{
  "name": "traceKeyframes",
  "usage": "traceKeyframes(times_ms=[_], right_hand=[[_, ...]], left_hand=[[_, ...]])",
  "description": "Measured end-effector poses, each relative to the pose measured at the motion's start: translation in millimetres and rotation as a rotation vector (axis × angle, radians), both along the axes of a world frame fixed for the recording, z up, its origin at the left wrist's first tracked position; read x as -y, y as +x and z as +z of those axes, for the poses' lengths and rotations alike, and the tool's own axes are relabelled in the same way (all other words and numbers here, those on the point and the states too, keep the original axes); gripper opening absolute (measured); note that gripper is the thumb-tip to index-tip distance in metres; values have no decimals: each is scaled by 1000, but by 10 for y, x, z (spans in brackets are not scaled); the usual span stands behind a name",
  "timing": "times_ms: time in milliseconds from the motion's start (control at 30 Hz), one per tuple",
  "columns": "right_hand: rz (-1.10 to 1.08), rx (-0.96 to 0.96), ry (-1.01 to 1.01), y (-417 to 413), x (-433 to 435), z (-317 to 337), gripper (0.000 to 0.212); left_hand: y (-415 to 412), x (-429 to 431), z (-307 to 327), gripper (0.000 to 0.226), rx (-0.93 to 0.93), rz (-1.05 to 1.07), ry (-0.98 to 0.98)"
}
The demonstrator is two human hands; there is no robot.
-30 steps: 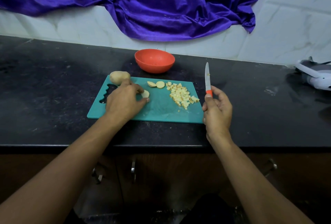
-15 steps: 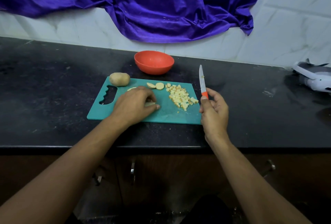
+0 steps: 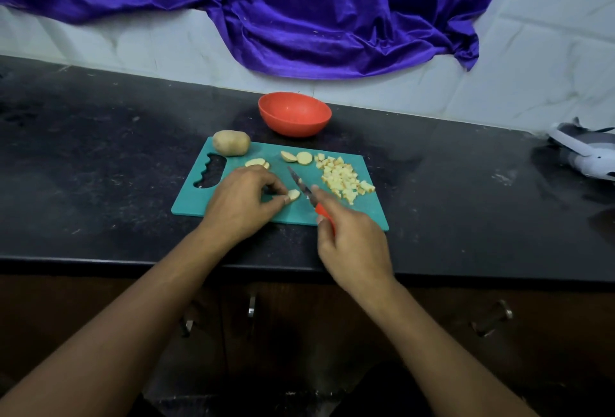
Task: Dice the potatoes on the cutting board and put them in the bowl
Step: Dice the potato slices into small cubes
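A potato slice [image 3: 293, 195] lies on the teal cutting board [image 3: 190, 202], pinched in the fingers of the left hand [image 3: 243, 203]. The right hand [image 3: 352, 245] grips the knife [image 3: 300, 184], its blade just beside the slice. Diced pieces [image 3: 342, 178] lie further right, and the red bowl [image 3: 294, 114] stands behind the board.

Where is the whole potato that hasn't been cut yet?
In the head view, the whole potato sits on the far left corner of the teal cutting board, just left of and nearer than the orange bowl.
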State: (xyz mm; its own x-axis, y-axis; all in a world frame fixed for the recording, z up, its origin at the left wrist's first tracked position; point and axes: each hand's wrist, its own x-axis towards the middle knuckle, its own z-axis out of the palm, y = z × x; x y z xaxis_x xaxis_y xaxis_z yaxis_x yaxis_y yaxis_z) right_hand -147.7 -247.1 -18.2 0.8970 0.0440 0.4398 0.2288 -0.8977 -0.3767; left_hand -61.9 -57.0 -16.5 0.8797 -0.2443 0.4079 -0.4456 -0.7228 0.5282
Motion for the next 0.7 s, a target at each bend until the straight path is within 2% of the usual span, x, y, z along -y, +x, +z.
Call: traceKeyframes(times_ms=[167, 300, 367, 500, 700], right_hand=[[-32, -83, -113, -11, -85, 61, 50], [-46, -188, -285, 60, -142, 136, 54], [-45, -203, -261, 73, -149, 156, 54], [-25, -130, -60, -49, -132, 106, 50], [26, -152, -199, 13, -143, 125, 49]], left_hand=[[-5, -19, 2, 5, -22, -5, -45], [-4, -36, 14, 5, -76, -5, -86], [-17, -51, 23, 6, -95, -9, -90], [-45, -64, 38, 5, -82, -13, -105], [-55, -59, 34, 5, -57, -6, -103]])
